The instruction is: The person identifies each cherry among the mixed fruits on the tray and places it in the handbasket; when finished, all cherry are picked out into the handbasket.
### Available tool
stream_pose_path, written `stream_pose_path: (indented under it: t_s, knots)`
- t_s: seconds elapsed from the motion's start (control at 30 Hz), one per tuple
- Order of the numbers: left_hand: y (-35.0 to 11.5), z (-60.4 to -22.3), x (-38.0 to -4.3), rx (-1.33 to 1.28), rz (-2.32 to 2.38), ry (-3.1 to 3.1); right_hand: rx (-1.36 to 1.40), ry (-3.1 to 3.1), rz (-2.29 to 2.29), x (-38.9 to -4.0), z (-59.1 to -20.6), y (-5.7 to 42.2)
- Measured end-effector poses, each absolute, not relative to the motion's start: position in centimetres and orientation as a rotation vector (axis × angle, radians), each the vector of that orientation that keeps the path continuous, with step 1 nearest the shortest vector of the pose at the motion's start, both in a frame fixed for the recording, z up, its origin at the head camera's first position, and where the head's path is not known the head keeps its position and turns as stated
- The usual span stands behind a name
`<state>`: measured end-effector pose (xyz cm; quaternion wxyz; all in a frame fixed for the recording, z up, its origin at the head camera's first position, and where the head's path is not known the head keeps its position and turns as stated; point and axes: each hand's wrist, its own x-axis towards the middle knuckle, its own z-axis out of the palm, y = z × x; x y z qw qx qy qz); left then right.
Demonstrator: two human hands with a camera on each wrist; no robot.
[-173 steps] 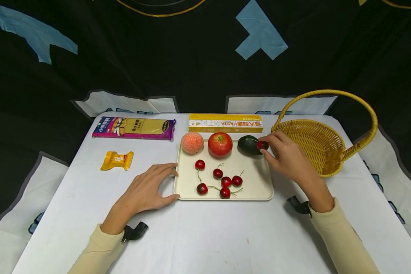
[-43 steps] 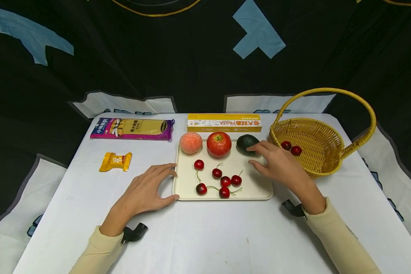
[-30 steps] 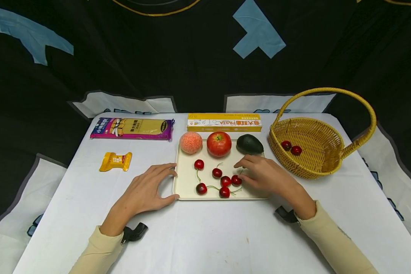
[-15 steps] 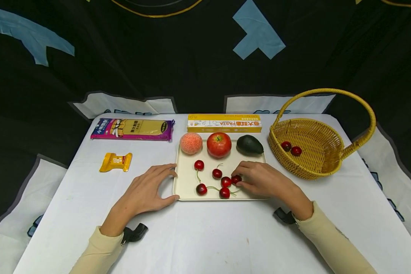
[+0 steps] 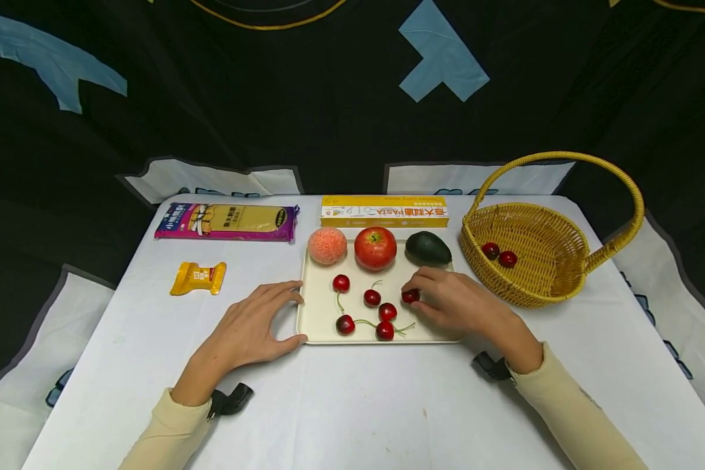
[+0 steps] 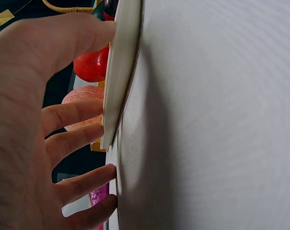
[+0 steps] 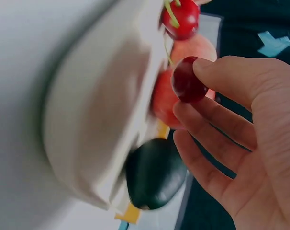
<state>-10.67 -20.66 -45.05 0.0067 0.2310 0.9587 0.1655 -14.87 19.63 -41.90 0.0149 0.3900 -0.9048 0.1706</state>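
Observation:
A dark red cherry (image 7: 187, 81) is pinched between the thumb and fingers of my right hand (image 5: 455, 301), over the right part of the cream tray (image 5: 440, 336). Several other cherries (image 5: 388, 312), some with green stems, lie on the tray's front half. My left hand (image 5: 252, 324) rests at the tray's left edge, fingers spread, with thumb and fingertips touching the rim in the left wrist view. Along the back of the tray sit a peach-like pink fruit (image 5: 327, 246), a red apple (image 5: 375, 249) and a dark green avocado (image 5: 427, 249).
Right of the tray stands a yellow wicker basket (image 5: 546, 245) with a tall handle and two cherries (image 5: 499, 254) inside. A pasta box (image 5: 384, 211) lies behind the tray. At the left are a purple noodle packet (image 5: 229, 222) and a small orange wrapped snack (image 5: 199, 278).
Two cherries have come to lie in the basket. My right hand went from the basket side to the tray, took a cherry and lifted it slightly back. The left hand stays put.

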Motion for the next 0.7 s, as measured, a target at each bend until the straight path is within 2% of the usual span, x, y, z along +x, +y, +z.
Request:
stream_pose_path:
  t_s: [0.4,0.7]
  knots:
    - [-20.7,-45.1,-10.6,0.705,0.524,2.988,0.991,-2.763,0.586,-16.2,-39.3,23.1]
    - [-20.8,-45.1,-10.8,0.707,0.527,2.988,0.895,-2.67,0.663,-17.5,-39.1,26.6]
